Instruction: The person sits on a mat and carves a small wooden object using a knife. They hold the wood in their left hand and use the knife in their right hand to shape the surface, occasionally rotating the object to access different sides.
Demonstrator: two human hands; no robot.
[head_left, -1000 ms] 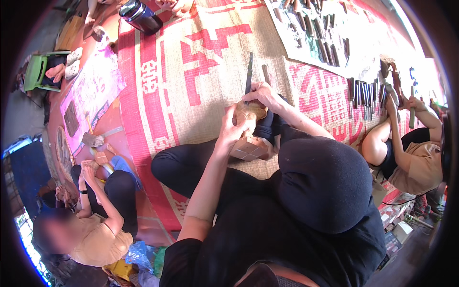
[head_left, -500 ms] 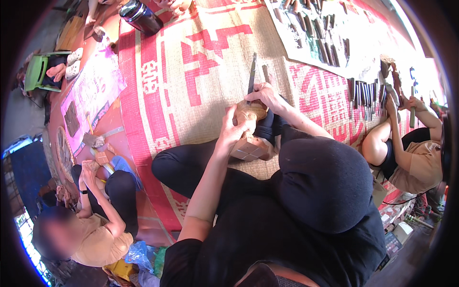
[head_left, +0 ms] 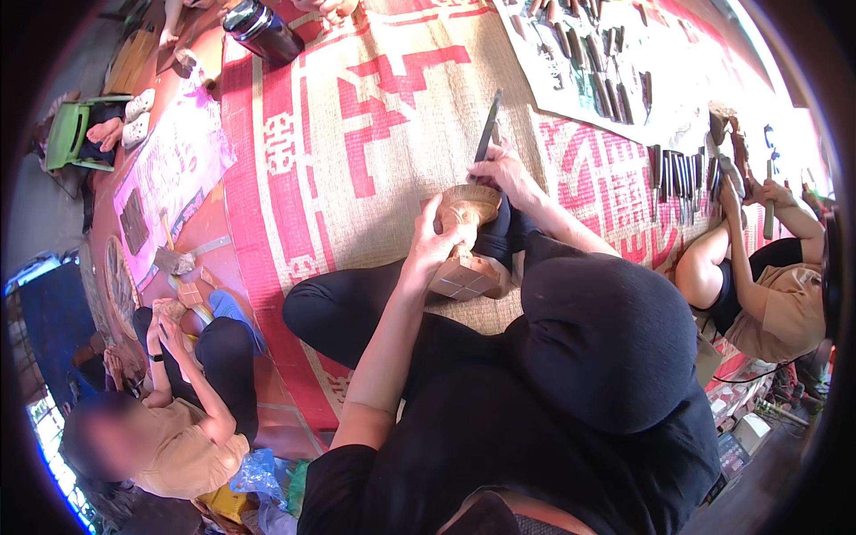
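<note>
Largest of all is the red-and-straw woven mat, spread beneath us and across the middle of the view. Over it we sit with our bent legs in dark cloth. Beyond the mat's left edge sits a co-worker in a tan top, both hands up near the knees; at the far right another co-worker, also in tan, holds a greenish tool upright. A white sheet covers the upper right, with many dark-handled tools laid out on it. A pink printed sheet lies on the tiled floor to the left, near a green stool. Just below the white sheet we have a row of slim tools, side by side on the mat. A dark jar lies near the top edge.

The carved wooden piece is between our legs, tilted, its blocky, line-marked end toward us. Our left hand clasps its left side, fingers curled in. Our right hand pinches a long dark tool at its lower part, just above the piece's far rim; we cannot tell whether the tool touches the wood.
</note>
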